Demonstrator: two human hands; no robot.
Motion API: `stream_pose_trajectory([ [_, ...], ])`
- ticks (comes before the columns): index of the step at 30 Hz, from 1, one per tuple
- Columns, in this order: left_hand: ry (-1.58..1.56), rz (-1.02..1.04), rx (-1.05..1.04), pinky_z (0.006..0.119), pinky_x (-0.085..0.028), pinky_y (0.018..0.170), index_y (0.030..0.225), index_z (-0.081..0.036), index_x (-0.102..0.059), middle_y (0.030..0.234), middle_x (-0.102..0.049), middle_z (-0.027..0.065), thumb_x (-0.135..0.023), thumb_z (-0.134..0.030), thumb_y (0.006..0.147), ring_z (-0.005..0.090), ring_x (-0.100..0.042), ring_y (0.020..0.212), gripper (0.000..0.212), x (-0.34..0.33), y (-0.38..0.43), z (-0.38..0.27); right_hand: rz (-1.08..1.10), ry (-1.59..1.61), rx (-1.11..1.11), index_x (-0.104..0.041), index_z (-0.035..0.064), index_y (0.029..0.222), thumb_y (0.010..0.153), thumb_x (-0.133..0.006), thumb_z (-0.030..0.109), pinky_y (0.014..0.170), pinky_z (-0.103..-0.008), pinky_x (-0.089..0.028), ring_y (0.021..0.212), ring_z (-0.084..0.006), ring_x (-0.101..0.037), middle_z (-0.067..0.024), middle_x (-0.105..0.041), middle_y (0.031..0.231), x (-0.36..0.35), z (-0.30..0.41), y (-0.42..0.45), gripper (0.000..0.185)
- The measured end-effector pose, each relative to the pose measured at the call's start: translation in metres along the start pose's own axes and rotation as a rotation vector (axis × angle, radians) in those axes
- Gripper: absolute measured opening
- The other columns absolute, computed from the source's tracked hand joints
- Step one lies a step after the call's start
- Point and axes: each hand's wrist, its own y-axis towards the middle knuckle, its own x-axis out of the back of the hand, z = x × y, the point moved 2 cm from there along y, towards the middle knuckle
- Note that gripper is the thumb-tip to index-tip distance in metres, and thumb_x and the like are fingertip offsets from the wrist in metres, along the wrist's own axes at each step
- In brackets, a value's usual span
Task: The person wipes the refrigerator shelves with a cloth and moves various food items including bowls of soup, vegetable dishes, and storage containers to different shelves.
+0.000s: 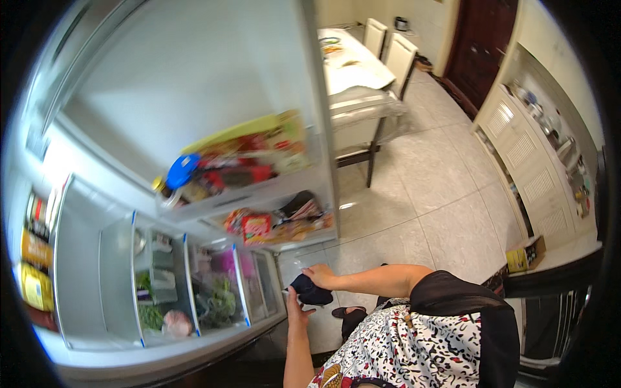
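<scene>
A dark navy cloth (pixel 310 291) is held between my two hands, above the floor and just outside an open refrigerator (pixel 92 291). The fingers of my right hand (pixel 319 277) close on its upper edge. My left hand (pixel 297 306) touches its left side, thumb apart and palm turned towards it; whether those fingers grip it cannot be told. On the glass shelves, to the left of the hands, lie leafy green vegetables (pixel 218 300) and a pinkish wrapped item (pixel 177 324). A pink bag (pixel 236 263) is near them.
The refrigerator door (pixel 194 72) stands open ahead, its bins holding packets and a blue-lidded jar (pixel 183 170). Beyond it are a dining table (pixel 356 63) and white chairs (pixel 400 56). A low white cabinet (pixel 519 150) and a yellow box (pixel 518 261) stand at the right.
</scene>
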Motion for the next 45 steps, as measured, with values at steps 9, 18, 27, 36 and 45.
stream_pose_trajectory([
  [9, 0.733, 0.239, -1.038, 0.043, -0.026, 0.101, 0.126, 0.000, -0.039, 0.132, -0.029, 0.0259, -0.055, -0.032, 0.086, 0.0397, -0.031, 0.122, 0.054, -0.448, -0.052, 0.028, -0.218, 0.518, -0.363, -0.064, 0.0028, 0.084, 0.090, -0.037, 0.051, 0.065, -0.0336, -0.044, 0.072, -0.0188, -0.057, -0.0081, -0.064, 0.080, 0.363, -0.255, -0.037, 0.056],
  [18, 0.778, 0.485, -1.294, 0.038, -0.040, 0.093, 0.122, -0.007, -0.050, 0.126, -0.047, 0.0158, -0.075, -0.013, 0.065, 0.0329, -0.047, 0.112, 0.062, -0.821, -0.066, 0.059, -0.101, 1.340, -0.122, -0.057, 0.0039, 0.106, 0.089, -0.053, 0.028, 0.079, -0.0295, -0.048, 0.090, -0.0156, -0.059, -0.0048, -0.061, 0.099, 0.716, -0.368, -0.058, 0.030],
  [27, 0.592, 0.642, -1.369, 0.037, -0.039, 0.094, 0.117, -0.008, -0.054, 0.126, -0.046, 0.0160, -0.071, -0.007, 0.067, 0.0316, -0.046, 0.115, 0.053, -1.122, 0.011, -0.069, -0.372, 1.291, 0.142, -0.054, -0.0008, 0.108, 0.088, -0.055, 0.015, 0.077, -0.0277, -0.048, 0.088, -0.0143, -0.058, -0.0074, -0.060, 0.100, 0.994, -0.438, 0.111, 0.025],
  [36, 0.165, 0.257, -1.190, 0.035, -0.042, 0.087, 0.119, -0.005, -0.041, 0.120, -0.039, 0.0091, -0.062, -0.004, 0.072, 0.0219, -0.043, 0.111, 0.051, -1.179, 0.083, -0.145, -0.539, 0.833, 0.191, -0.057, 0.0021, 0.096, 0.080, -0.062, 0.011, 0.066, -0.0241, -0.044, 0.075, -0.0086, -0.053, -0.0021, -0.059, 0.084, 1.051, -0.433, 0.279, 0.019],
  [45, -0.141, 0.190, -0.897, 0.035, -0.044, 0.084, 0.121, -0.008, -0.039, 0.120, -0.039, 0.0106, -0.062, -0.007, 0.072, 0.0256, -0.044, 0.109, 0.055, -1.354, 0.279, -0.328, -0.534, 0.015, 0.446, -0.056, 0.0007, 0.107, 0.071, -0.065, 0.013, 0.083, -0.0337, -0.043, 0.091, -0.0273, -0.054, -0.0145, -0.053, 0.101, 1.207, -0.408, 0.638, 0.039],
])
